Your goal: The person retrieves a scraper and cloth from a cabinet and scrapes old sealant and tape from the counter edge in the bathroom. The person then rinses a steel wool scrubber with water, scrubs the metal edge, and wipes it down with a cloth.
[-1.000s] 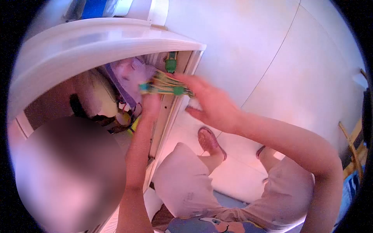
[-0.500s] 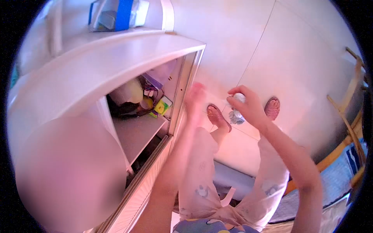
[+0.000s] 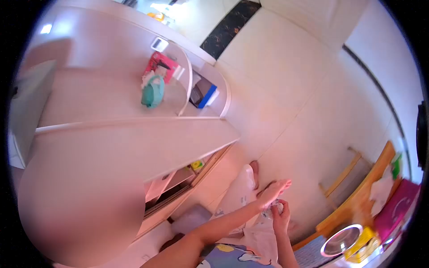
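Note:
My left hand (image 3: 274, 193) reaches out over my lap, its fingers stretched and apparently holding nothing. Just below it, my right hand (image 3: 281, 218) is closed around a small whitish crumpled bundle (image 3: 279, 206), mostly hidden by the fingers. The two hands are close together, and whether the left one touches the bundle I cannot tell. To the left stands a white cabinet (image 3: 178, 138), its lower compartment open, with a yellow-green packet (image 3: 196, 165) inside.
On the upper counter are a teal bag (image 3: 153, 93), a pink box (image 3: 164, 64) and a blue-edged box (image 3: 206, 96). At right, a wooden chair (image 3: 357, 192) stands near a round mirror-like object (image 3: 342, 240), a yellow packet (image 3: 363, 244) and a magenta bag (image 3: 395, 207). A grey cushion-like object (image 3: 191, 219) lies beside my legs.
The view has lifted and turned, showing more of the counter and floor. My left hand has moved from beside the cabinet to my right hand, which still holds the whitish bundle.

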{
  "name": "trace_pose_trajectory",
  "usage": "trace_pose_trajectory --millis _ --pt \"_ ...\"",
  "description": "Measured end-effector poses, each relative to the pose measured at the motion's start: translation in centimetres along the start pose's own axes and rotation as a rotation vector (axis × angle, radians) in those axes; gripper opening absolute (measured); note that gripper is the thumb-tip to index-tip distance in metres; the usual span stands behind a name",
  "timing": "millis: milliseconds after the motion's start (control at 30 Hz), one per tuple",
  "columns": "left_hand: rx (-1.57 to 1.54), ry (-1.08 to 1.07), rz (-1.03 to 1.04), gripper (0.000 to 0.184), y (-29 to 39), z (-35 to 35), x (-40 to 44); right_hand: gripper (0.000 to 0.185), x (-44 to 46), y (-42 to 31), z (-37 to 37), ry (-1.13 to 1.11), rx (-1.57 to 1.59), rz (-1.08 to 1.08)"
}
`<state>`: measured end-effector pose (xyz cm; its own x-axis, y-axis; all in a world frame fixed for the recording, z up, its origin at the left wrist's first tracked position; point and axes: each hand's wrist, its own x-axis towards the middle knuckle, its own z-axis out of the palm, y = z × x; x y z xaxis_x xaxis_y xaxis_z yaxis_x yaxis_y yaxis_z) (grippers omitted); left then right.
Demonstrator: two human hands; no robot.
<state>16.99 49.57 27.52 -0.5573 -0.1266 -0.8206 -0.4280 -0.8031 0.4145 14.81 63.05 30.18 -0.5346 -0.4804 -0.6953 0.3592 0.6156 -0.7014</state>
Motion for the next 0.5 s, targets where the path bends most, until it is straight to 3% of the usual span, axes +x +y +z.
trace_pose_trajectory --millis 100,233,333,500 --pt "-0.001 -0.058 0.15 0.051 5.7 1.5 0.7 0.026 3.8 -7.1 -1.7 0.101 0.091 0.076" --pt "0.185 0.096 0.268 0.045 15.7 0.4 3.0 0.033 11.4 -16.2 -3.2 0.108 0.02 -0.033" --pt "0.273 0.145 0.329 0.041 22.3 -0.6 7.1 0.039 17.2 -26.3 -2.9 -0.064 0.154 -0.023" --pt "0.392 0.138 0.362 0.029 37.9 -1.1 8.6 0.042 25.0 -39.3 -0.6 -0.217 -0.006 -0.137"
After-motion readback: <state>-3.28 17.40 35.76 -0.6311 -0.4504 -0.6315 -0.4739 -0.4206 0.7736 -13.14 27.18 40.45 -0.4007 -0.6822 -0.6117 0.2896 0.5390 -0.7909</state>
